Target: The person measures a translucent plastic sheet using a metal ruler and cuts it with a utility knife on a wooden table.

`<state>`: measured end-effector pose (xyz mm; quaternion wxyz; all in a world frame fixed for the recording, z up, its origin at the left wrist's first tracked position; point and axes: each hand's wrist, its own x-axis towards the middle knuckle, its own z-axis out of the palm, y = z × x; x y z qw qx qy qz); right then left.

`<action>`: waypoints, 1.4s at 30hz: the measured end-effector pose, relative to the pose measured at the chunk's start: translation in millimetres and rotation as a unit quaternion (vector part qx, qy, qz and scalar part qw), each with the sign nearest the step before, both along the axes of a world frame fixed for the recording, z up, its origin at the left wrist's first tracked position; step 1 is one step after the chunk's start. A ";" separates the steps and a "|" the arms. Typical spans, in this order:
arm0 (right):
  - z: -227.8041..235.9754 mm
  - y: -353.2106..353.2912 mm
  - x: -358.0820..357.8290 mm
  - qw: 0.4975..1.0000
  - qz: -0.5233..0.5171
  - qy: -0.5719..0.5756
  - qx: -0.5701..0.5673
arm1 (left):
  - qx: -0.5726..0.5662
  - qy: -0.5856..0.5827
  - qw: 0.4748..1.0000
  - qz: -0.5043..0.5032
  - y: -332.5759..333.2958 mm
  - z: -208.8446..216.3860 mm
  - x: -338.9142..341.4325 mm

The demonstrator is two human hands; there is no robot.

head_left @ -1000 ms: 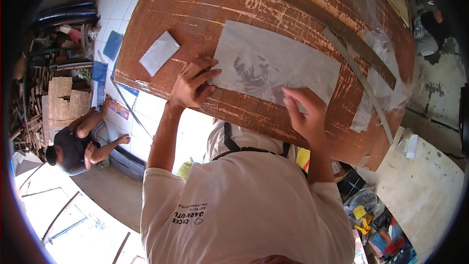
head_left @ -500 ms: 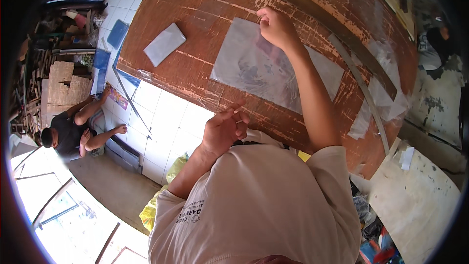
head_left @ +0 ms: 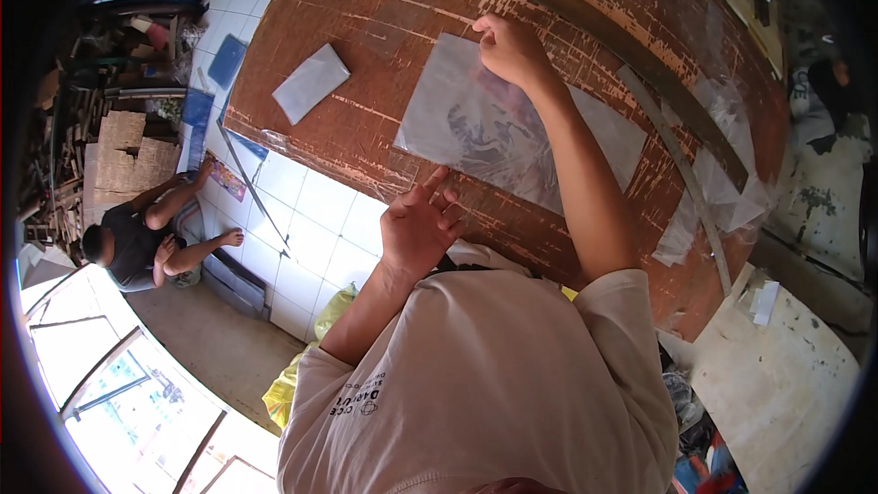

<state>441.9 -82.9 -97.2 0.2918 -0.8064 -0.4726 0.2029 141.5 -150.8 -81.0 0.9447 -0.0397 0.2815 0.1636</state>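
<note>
A clear plastic sheet [head_left: 428, 110] lies flat on the worn brown wooden table, with glossy reflections and wrinkles across it. Over its far edge is my right hand [head_left: 514, 50], its fingers curled together in a pinch; whatever they hold is too small to make out. My left hand [head_left: 416, 230] is at the sheet's near edge, its index finger stretched toward the corner and the other fingers loosely bent apart, with nothing in them. To the left rests a small stack of folded clear plastic [head_left: 311, 84].
The table [head_left: 366, 27] carries a long dark strip [head_left: 640, 64], a thin curved metal strip [head_left: 681, 165] and crumpled clear plastic [head_left: 722, 165] on the right. A person [head_left: 137, 238] sits on the floor at left near scrap wood [head_left: 128, 151]. Yellow bags [head_left: 288, 393] stand beside me.
My left hand has risen slightly toward the sheet's near edge, its index finger straighter. My right hand has shifted a little left along the far edge.
</note>
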 end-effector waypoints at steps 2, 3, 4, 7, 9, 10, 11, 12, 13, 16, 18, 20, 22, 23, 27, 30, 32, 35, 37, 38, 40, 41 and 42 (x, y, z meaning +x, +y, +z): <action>1.8 0.9 0.8 0.999 -0.001 0.021 -0.041 | -0.004 0.000 1.000 0.001 0.7 -0.1 0.1; 0.9 1.3 0.4 0.999 -0.001 0.021 -0.041 | -0.008 -0.009 1.000 -0.002 1.6 -1.0 -0.6; -1.0 1.8 0.2 0.999 -0.001 0.020 -0.036 | -0.011 -0.018 1.000 -0.005 2.1 -1.7 -0.8; -4.1 2.0 2.0 0.999 0.001 0.025 -0.036 | -0.010 -0.020 1.000 -0.006 2.0 -4.1 -1.4; -4.3 2.6 2.3 0.999 0.004 0.031 -0.040 | -0.011 -0.012 1.000 -0.006 1.9 -3.5 -1.7; -6.8 3.2 3.4 0.999 -0.002 0.034 -0.029 | -0.012 -0.003 1.000 -0.005 1.9 -2.7 -1.5; -9.1 3.1 4.8 0.999 -0.008 0.038 -0.017 | -0.012 -0.004 1.000 -0.006 1.9 -1.8 -1.1; -11.1 2.3 6.6 0.999 -0.009 0.037 -0.017 | -0.009 -0.003 1.000 -0.004 1.9 -0.8 -0.6; -9.0 2.6 5.8 0.999 -0.006 0.037 -0.020 | -0.005 -0.001 1.000 0.001 1.8 -0.4 -1.2; -1.9 2.4 3.1 0.998 -0.003 0.051 -0.040 | -0.006 -0.008 1.000 0.003 2.4 -4.4 -3.0; 0.3 3.2 1.3 0.996 -0.002 0.064 -0.055 | -0.007 -0.009 1.000 0.004 2.2 -5.5 -3.9; -3.0 3.1 1.2 0.999 -0.014 0.042 -0.026 | -0.008 -0.010 1.000 0.002 2.1 -5.6 -3.7; -3.3 2.1 2.2 0.998 -0.014 0.049 -0.031 | -0.008 -0.010 1.000 0.001 2.4 -5.4 -3.8; -1.7 1.8 1.8 0.998 -0.014 0.058 -0.037 | -0.008 -0.011 1.000 0.000 2.8 -5.8 -3.8; -5.8 -0.9 4.3 0.999 -0.020 0.032 -0.010 | -0.014 0.000 1.000 -0.014 3.3 -3.8 -2.5; 4.7 -9.0 7.9 0.997 0.003 0.070 -0.023 | -0.005 -0.001 1.000 -0.026 -2.2 -4.4 -6.0; 14.1 -23.5 10.3 0.999 -0.006 0.034 -0.017 | 0.001 -0.001 0.999 -0.035 -6.8 -3.7 -6.9; 13.6 -43.4 25.1 0.998 -0.022 -0.008 -0.064 | -0.031 -0.033 0.995 -0.092 -11.0 -1.2 -2.2; 8.7 -55.3 30.0 0.996 -0.037 -0.026 -0.074 | -0.051 -0.018 0.990 -0.132 -10.4 -1.5 5.8; 4.1 -59.5 31.5 0.996 -0.043 -0.028 -0.066 | -0.052 -0.019 0.989 -0.137 -9.5 -1.6 9.9; 3.6 -64.5 31.8 0.996 -0.052 -0.031 -0.059 | -0.072 -0.023 0.987 -0.145 -8.0 -1.6 16.5; 6.4 -64.6 28.2 0.996 -0.053 -0.034 -0.056 | -0.072 -0.023 0.986 -0.147 -7.9 -0.7 18.5; 9.2 -64.4 24.7 0.996 -0.055 -0.037 -0.052 | -0.077 -0.021 0.986 -0.146 -8.0 0.5 20.4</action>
